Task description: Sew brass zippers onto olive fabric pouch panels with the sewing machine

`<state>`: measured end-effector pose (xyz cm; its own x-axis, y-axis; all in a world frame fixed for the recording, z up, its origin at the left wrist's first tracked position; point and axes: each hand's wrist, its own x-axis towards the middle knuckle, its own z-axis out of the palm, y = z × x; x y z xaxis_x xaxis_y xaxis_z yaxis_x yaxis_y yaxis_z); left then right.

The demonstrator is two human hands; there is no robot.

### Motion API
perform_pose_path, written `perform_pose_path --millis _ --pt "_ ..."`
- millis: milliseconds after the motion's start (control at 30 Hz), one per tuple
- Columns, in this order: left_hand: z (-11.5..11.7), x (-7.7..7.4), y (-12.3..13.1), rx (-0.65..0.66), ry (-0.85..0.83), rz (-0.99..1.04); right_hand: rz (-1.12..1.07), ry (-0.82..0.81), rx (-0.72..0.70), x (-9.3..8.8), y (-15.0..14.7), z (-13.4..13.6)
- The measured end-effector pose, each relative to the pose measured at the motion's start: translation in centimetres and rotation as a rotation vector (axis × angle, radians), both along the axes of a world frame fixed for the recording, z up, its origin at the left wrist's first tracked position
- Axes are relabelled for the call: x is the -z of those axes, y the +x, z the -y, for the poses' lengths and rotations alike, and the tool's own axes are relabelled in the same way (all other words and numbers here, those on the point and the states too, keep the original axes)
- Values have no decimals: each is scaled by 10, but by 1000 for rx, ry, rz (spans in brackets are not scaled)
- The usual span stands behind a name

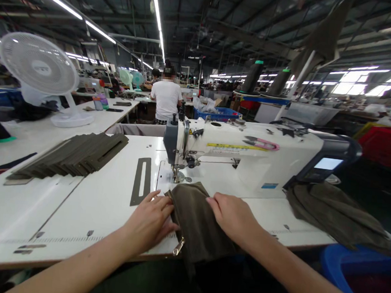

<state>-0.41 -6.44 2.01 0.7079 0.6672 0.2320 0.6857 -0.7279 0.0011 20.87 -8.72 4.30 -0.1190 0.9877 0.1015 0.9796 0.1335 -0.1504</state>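
A dark olive fabric piece lies in front of the sewing machine and hangs over the table's front edge. My left hand grips its left edge, fingers bent over the cloth. A metal zipper pull dangles from that side, just below my thumb. On the right, my right hand pinches the cloth between thumb and fingers. The presser foot stands just beyond the fabric's far edge. Left of my left hand, a flat olive panel with a long slot rests on the table.
A fanned stack of olive panels lies left on the white table. Behind it stands a white fan. More olive cloth drapes at right above a blue tub. Pink-handled thread snips lie on the machine. A person in white sits ahead.
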Motion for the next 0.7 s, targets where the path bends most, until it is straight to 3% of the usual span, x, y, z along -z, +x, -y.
perform_pose_path --millis 133,300,467,600,700 --pt "14 -6 11 -86 -74 15 -7 -143 95 12 15 -14" --pt "10 -5 18 -100 -134 -29 -380 -41 39 28 20 -20" --pt "-1 -11 18 -100 -178 -60 -542 3 151 40 42 -26" --pt "-11 -15 17 -73 -195 -90 -706 -162 176 36 51 -35" --pt "-14 -13 20 -105 -195 -71 -677 -194 203 29 48 -57"
